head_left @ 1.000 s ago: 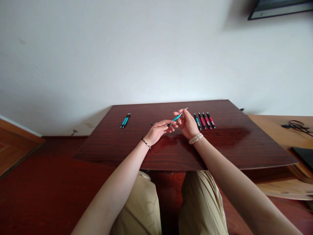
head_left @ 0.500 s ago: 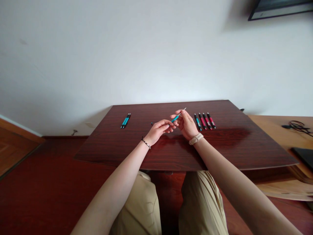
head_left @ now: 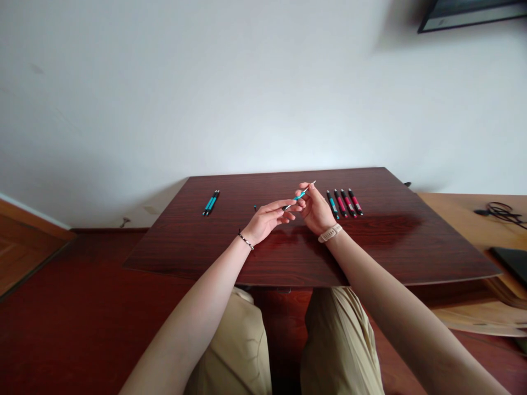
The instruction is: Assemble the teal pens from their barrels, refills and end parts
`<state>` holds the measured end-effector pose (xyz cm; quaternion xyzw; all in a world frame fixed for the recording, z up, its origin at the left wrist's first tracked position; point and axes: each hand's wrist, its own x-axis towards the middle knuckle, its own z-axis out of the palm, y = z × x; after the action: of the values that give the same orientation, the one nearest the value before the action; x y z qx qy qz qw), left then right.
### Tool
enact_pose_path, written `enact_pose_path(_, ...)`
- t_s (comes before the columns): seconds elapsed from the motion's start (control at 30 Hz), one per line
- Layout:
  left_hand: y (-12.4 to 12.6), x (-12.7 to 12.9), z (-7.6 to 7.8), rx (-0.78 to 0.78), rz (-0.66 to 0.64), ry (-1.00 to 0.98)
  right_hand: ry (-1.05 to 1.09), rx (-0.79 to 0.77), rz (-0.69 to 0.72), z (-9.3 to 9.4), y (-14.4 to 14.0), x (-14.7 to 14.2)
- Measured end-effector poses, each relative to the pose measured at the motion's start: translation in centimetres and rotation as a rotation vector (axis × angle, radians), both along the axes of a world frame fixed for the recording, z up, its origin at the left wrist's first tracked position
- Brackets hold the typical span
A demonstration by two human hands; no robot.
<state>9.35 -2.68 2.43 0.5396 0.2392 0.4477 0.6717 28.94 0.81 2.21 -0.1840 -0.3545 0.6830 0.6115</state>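
Above the middle of the table, a teal-and-black pen (head_left: 300, 195) is held at a slant between my two hands. My left hand (head_left: 263, 222) pinches its black lower end. With thumb and fingers, my right hand (head_left: 317, 211) grips the upper part, where a thin pale rod sticks out toward the wall. On the table, a small dark piece with a teal top (head_left: 254, 208) lies left of my hands. Two teal-and-black pens (head_left: 211, 203) rest side by side farther left. To the right of my right hand are another teal pen (head_left: 332, 204) and several red-and-black pens (head_left: 348, 203) in a row.
The dark wooden table (head_left: 177, 241) stands against a pale wall. At the right is a lighter wooden surface (head_left: 448, 211) with a coiled black cable (head_left: 504, 212) and a flat black object (head_left: 510, 263). A screen (head_left: 473, 13) hangs at the upper right.
The pen has shifted slightly up and right, and its black lower end now shows between my hands. My left fingers have straightened a little. The pens on the table stay put.
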Motion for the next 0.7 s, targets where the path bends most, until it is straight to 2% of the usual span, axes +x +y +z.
enact_pose_path(0.17,-0.1,-0.1,0.2,0.031,0.000,0.024,-0.022,0.012,-0.009,0.1,-0.1,0.0)
enact_pose_path(0.27,0.2,-0.9,0.8,0.142,0.094,0.195,-0.037,0.045,-0.070,0.1,0.0,-0.1)
enact_pose_path(0.33,0.7,-1.9,1.1,0.274,0.287,0.386,-0.079,0.080,-0.137,-0.1,0.0,-0.1)
enact_pose_path(0.43,1.8,-4.1,1.2,0.429,0.749,0.569,-0.228,0.176,-0.234,-0.3,-0.1,-0.2)
enact_pose_path(0.5,2.4,-5.7,0.8,0.538,0.906,0.766,-0.392,0.267,-0.274,-0.4,-0.4,-0.4)
enact_pose_path(0.6,2.9,-7.2,-0.2,0.614,0.896,1.058,-0.663,0.413,-0.301,-0.4,-1.1,-0.5)
enact_pose_path(0.7,2.9,-7.3,-1.2,0.617,0.821,1.196,-0.843,0.522,-0.335,-0.4,-1.6,-0.4)
